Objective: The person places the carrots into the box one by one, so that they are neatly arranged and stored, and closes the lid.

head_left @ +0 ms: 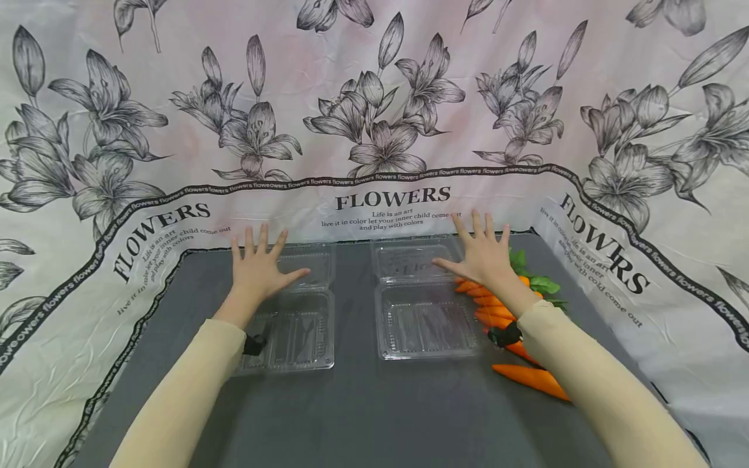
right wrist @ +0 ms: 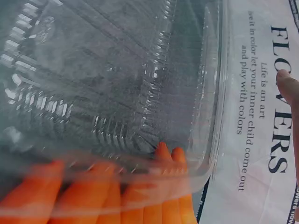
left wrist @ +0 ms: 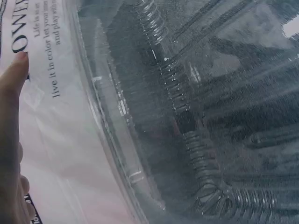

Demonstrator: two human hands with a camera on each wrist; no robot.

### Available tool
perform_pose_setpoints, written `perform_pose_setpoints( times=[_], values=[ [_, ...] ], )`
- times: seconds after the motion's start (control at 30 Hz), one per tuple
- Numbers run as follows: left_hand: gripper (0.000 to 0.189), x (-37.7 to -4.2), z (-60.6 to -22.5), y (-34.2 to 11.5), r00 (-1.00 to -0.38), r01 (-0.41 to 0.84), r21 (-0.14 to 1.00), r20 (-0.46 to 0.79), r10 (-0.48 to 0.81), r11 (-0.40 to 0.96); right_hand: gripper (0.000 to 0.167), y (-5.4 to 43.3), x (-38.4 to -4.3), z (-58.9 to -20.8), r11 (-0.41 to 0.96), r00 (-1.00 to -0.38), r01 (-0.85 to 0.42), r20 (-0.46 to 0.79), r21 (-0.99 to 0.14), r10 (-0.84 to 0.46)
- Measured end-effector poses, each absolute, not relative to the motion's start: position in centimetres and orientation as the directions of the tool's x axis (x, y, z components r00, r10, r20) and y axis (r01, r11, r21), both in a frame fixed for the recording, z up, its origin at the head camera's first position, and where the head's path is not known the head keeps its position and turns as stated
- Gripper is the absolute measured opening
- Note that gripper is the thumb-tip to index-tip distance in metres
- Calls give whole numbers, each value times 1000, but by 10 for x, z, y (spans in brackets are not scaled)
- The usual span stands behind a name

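Note:
My left hand (head_left: pixel 255 272) hovers with fingers spread above a clear plastic clamshell container (head_left: pixel 298 330) whose lid lies folded back behind it. The right hand (head_left: pixel 484 260), also spread wide, is over the right edge of a second clear clamshell container (head_left: pixel 430 325), lid folded back too. Neither hand holds anything. Several orange carrots (head_left: pixel 494 312) with green tops lie in a row under and beside the right forearm. One carrot (head_left: pixel 529 379) lies apart, nearer the front. In the right wrist view, carrot tips (right wrist: pixel 161 186) show through the clear container wall.
A dark grey table (head_left: pixel 357 403) carries everything. White cloth (head_left: pixel 386 214) printed with flowers and lettering rises along its back and both sides. A black wrist strap (head_left: pixel 504 335) sits on the right wrist, another on the left.

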State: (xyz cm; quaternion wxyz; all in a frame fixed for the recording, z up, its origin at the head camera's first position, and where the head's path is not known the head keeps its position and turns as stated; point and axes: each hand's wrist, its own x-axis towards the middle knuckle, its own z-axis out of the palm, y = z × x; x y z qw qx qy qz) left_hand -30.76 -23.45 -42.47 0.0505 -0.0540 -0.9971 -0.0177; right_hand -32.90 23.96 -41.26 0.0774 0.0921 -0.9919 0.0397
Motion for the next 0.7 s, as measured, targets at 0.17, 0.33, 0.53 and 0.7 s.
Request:
perform_pose_setpoints(
  times=[0.17, 0.33, 0.53, 0.7],
  values=[
    [112, -292, -423, -242, -985, 122, 61, 129, 113, 991, 114, 252, -308, -415, 976, -962, -210, 193, -63, -195],
    [108, -262, -421, -242, -976, 152, 124, 174, 129, 981, 106, 262, -281, -419, 961, -941, -259, 252, -98, -228],
    [106, -217, -424, -246, -969, 162, 210, 217, 116, 964, 92, 275, -243, -423, 938, -912, -313, 322, -145, -255],
    [104, -190, -431, -253, -965, 165, 294, 247, 92, 941, 80, 289, -217, -428, 923, -881, -360, 376, -140, -287]
  ],
)
